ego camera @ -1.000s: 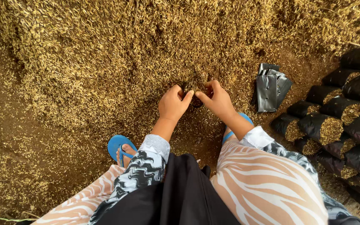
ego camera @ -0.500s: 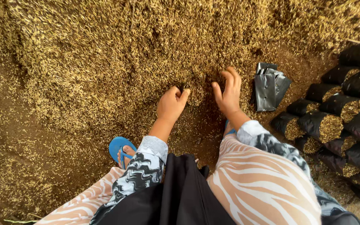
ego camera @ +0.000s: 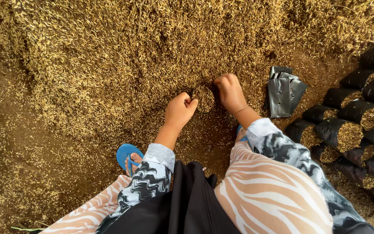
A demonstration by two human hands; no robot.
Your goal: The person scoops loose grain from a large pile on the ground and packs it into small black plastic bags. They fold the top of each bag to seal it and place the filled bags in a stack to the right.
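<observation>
Across the husk heap (ego camera: 109, 65) at centre frame, our left hand (ego camera: 179, 110) and right hand (ego camera: 229, 92) have closed in, fingers curled round what seems a small filled bag (ego camera: 204, 98).

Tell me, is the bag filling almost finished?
Not nearly. Done: a stack of filled black bags lies on the right, husks showing at their open ends. In hand: the left hand and right hand press on either side of one small bag, brimming with husks, at the foot of the husk pile. Left: a bundle of empty flat bags waits nearby, and the pile is big.
</observation>
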